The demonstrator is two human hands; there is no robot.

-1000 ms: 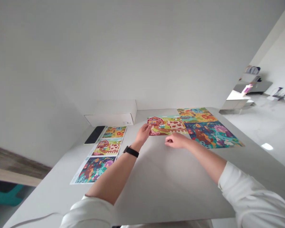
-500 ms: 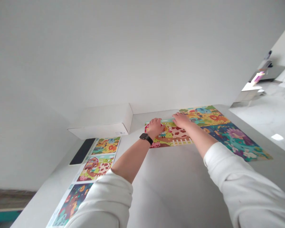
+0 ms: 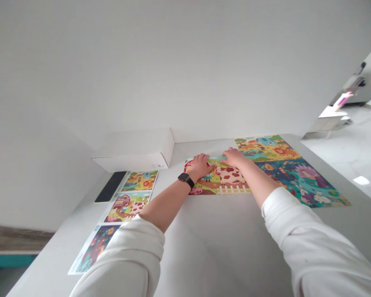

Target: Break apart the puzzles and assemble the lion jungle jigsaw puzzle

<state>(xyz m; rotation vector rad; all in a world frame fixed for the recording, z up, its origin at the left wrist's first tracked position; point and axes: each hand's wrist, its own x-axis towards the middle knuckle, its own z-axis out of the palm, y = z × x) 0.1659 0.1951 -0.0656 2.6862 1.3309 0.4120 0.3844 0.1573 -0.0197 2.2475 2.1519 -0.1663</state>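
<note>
At the far edge of the white table [image 3: 204, 247], both hands work on one puzzle section:

- The left hand [image 3: 199, 167], with a black wristwatch [image 3: 186, 180], lies on the farm puzzle panel [image 3: 222, 179] near its red barn. Its fingers [image 3: 206, 160] sit a little apart and flat.
- The right hand [image 3: 234, 157] rests at the panel's top edge at about one o'clock from the left hand. Its fingers [image 3: 226, 152] sit together, touching a pale green strip [image 3: 217, 157]. Whether either hand grips the strip, I cannot tell.
- The step in hand appears to be settling the panel's top edge, and the next move seems to call for steady, even pressure.
- At two o'clock from the hands lie the savanna puzzle panel [image 3: 267, 147] and the teal flower puzzle panel [image 3: 299, 181].
- At nine o'clock stand a white cardboard box [image 3: 132, 150], a black phone [image 3: 110, 186] and three small picture cards [image 3: 126, 207].
</note>
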